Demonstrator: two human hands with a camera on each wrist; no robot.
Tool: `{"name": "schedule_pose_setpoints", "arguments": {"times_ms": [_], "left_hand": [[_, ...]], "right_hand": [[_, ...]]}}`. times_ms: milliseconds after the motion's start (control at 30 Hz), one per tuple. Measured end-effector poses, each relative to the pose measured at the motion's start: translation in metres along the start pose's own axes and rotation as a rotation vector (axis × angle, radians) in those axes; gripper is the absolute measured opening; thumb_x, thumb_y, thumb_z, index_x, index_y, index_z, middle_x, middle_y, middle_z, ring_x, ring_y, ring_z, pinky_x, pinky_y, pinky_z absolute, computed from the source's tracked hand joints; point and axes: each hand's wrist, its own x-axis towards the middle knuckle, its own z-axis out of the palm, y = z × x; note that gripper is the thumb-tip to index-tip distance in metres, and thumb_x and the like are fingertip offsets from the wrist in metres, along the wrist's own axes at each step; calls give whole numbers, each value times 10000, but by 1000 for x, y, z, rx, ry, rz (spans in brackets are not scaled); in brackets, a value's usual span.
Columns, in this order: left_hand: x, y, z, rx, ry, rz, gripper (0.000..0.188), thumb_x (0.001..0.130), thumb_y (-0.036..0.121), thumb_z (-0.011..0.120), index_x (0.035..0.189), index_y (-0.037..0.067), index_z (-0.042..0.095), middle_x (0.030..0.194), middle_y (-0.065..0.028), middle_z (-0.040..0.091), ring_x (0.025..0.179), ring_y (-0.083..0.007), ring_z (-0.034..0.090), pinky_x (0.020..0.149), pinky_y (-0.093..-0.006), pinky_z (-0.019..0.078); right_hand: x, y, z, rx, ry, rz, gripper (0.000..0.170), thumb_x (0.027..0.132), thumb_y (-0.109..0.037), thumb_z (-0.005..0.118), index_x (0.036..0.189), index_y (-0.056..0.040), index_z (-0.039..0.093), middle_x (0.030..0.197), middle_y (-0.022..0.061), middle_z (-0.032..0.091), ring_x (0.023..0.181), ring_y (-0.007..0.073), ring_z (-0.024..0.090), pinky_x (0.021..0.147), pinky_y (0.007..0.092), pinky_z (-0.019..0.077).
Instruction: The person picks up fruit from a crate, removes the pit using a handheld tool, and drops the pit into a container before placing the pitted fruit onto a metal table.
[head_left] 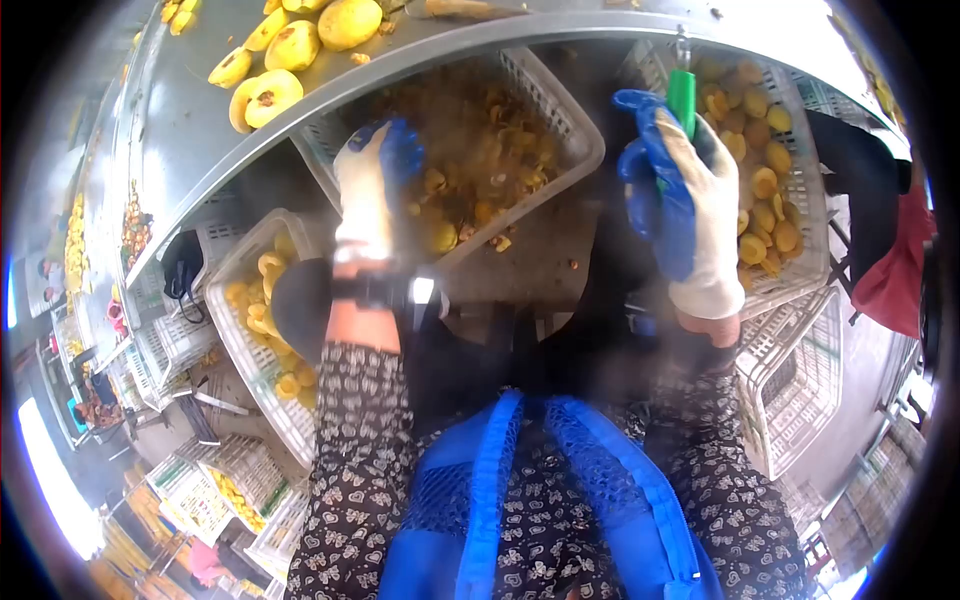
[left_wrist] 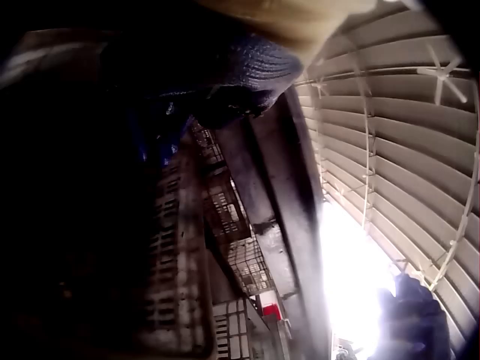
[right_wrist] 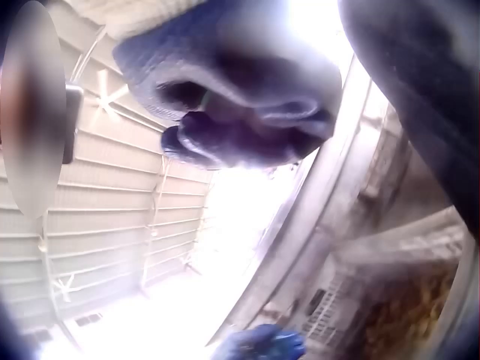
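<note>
A white glove with blue-coated fingers covers each hand. The left hand (head_left: 378,180) is over the left side of a crate (head_left: 575,165) holding peels and scraps; its blue fingers look bent, and whether they hold anything is hidden. In the left wrist view the left hand (left_wrist: 232,64) is dark. At the right, the right hand (head_left: 690,195) grips a green-handled tool (head_left: 681,98), its metal end pointing toward the table. Curled blue fingers of the right hand (right_wrist: 240,97) fill the top of the right wrist view.
Peeled yellow fruit (head_left: 293,46) lies on the metal table (head_left: 215,120) above the crates. A crate of yellow pieces (head_left: 235,335) stands left, another crate of fruit (head_left: 815,215) right, with an empty-looking white crate (head_left: 800,400) below it. The person's knees are between them.
</note>
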Motion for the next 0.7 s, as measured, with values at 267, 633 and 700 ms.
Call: {"name": "schedule_pose_setpoints", "arguments": {"times_ms": [267,633,700], "left_hand": [[68,-121,-12,1534,-590,-197,459,819,379,717,1070,-5,702,1102,-252,669,1079,-369,630,907,-401,494],[67,-161,10,1868,-731,-245,354,805,295,726,1041,31,730,1089,-206,693,1021,-333,675,849,-405,541],[71,-140,6,1703,-790,-206,495,805,374,766,1103,-16,695,1116,-232,684,1047,-351,668,867,-417,539]], "right_hand": [[15,6,-10,58,-20,79,416,1021,-261,505,1230,94,569,625,8,522,461,54,439,434,196,354],[21,15,-12,176,161,143,435,1008,-222,542,1248,139,513,654,39,562,462,77,472,415,218,378],[21,20,-20,167,144,152,425,1003,-219,553,1241,132,524,663,39,569,467,75,476,416,217,379]]}}
